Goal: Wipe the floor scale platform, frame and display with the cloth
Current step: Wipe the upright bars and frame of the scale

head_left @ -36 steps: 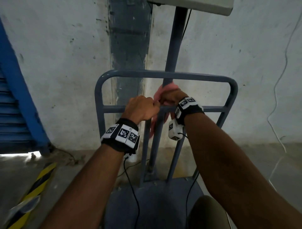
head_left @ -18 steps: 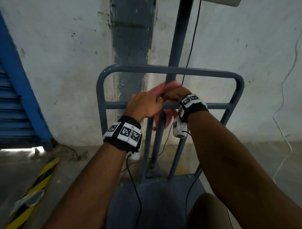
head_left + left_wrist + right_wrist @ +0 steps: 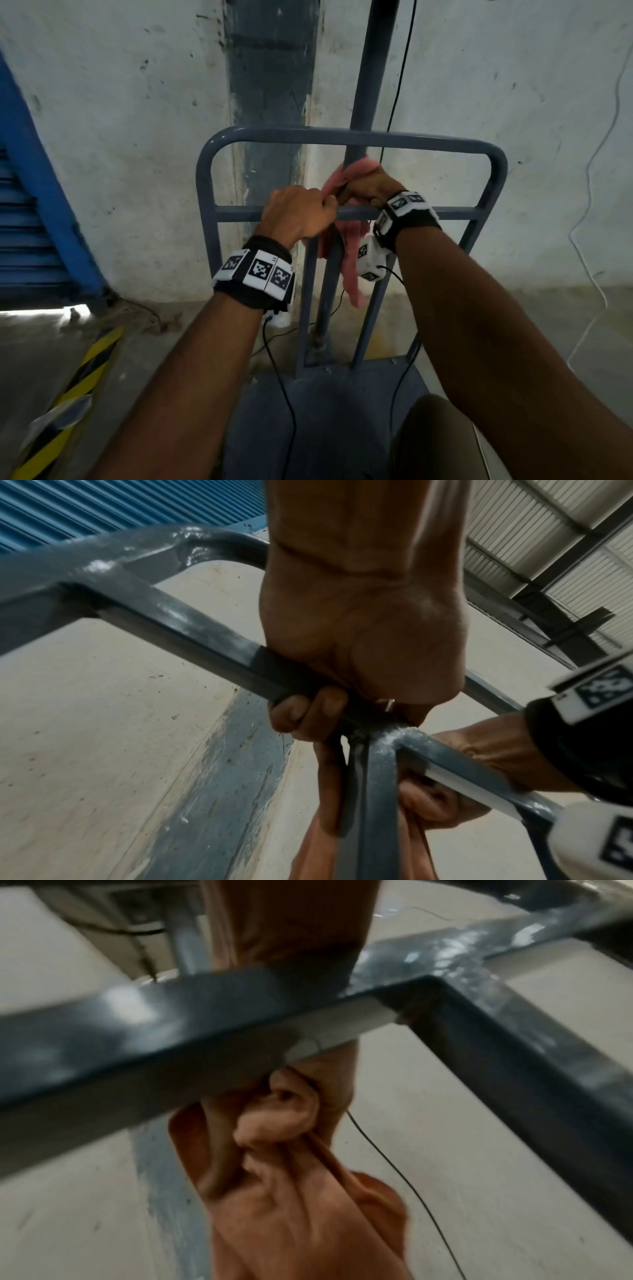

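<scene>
cloth (image 3: 346, 253) is what you're working with: a soft pink rag, light and limp, wrapped round the scale's upright post (image 3: 359, 150) just above the frame's cross bar (image 3: 445, 213), its tail hanging loose below. your right hand (image 3: 368, 186) is clenched on the bunched cloth against the post; your left hand (image 3: 298, 216) is curled round the cross bar next to it, apparently pinching the cloth's other end too. a rag this floppy probably slips on painted steel, so keep it gathered in the fist, not held by a corner. frame (image 3: 205, 192) is rigid tube, safe to brace on. platform (image 3: 329, 411) lies below your arms; the display is out of view, and a thin cable (image 3: 400, 68) runs beside the post, likely easy to snag
</scene>
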